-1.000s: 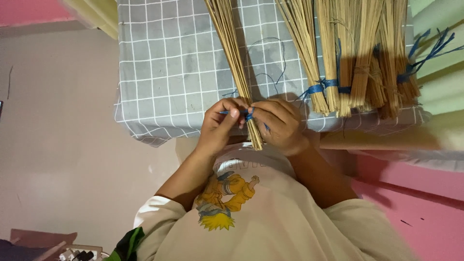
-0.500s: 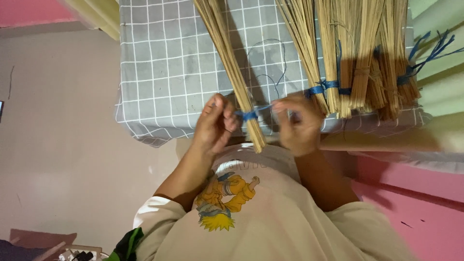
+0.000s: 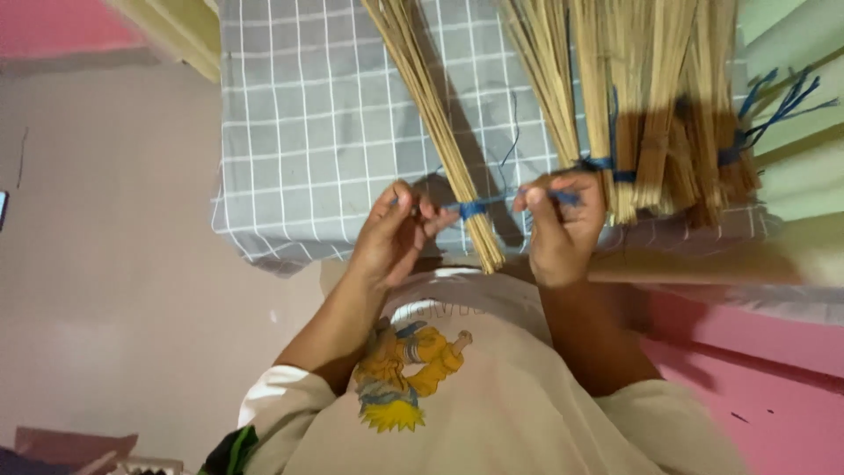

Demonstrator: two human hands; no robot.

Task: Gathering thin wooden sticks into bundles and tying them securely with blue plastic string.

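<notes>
Roughly, left to right.
Floor: pale floor [image 3: 105, 264] filled the left side; a pink wall [image 3: 53, 26] showed top left.
Surface: grey checked cloth [image 3: 308, 132] covered a raised pad, its front edge near the hands.
Left hand: left hand [image 3: 391, 237], fingers pinched shut on one end of the blue string [image 3: 475, 208].
Bundle: thin stick bundle [image 3: 440, 132] lay aslant on the cloth, the string wound round it near its lower end, between the hands.
Right hand: right hand [image 3: 558, 229], fingers closed on the other string end.
Tied bundles: tied stick bundles [image 3: 651, 105] lay just right.
Unclear: bundle tops cut off above; the knot itself blurred.
</notes>
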